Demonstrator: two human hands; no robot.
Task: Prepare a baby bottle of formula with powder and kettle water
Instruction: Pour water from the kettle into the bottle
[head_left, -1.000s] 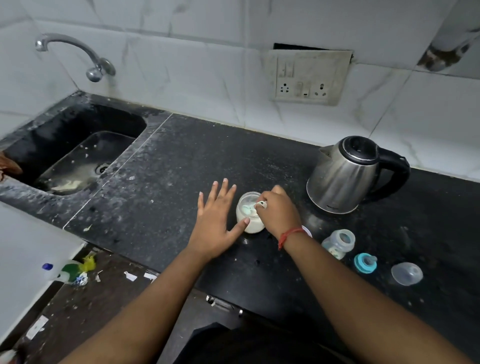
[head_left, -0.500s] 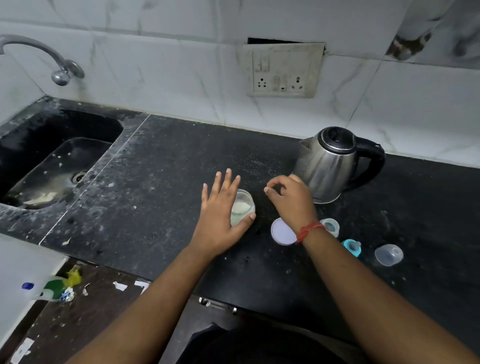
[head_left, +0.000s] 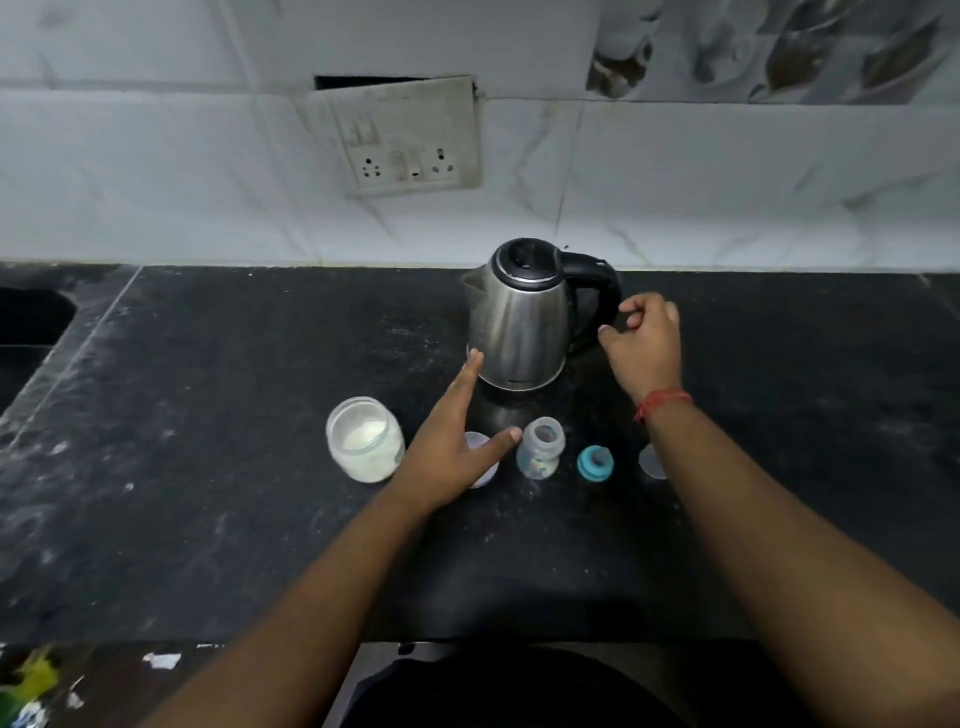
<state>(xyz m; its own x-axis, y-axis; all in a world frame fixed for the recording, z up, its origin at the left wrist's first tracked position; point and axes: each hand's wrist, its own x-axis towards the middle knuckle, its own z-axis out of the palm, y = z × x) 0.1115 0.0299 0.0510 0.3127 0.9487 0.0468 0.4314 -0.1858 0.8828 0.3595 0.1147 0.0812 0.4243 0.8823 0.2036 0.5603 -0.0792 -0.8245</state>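
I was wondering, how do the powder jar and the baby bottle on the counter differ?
The powder jar is wider and holds white powder; the baby bottle is slimmer and looks empty. The jar stands apart from the left hand; the bottle is right by its thumb. Both are clear, upright and uncapped.

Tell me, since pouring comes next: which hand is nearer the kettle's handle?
Right. The right hand is at the kettle handle, fingers curled; the left hand lies beside the kettle's base.

Both hands off jar (head_left: 365, 439), twd kettle (head_left: 522, 317)
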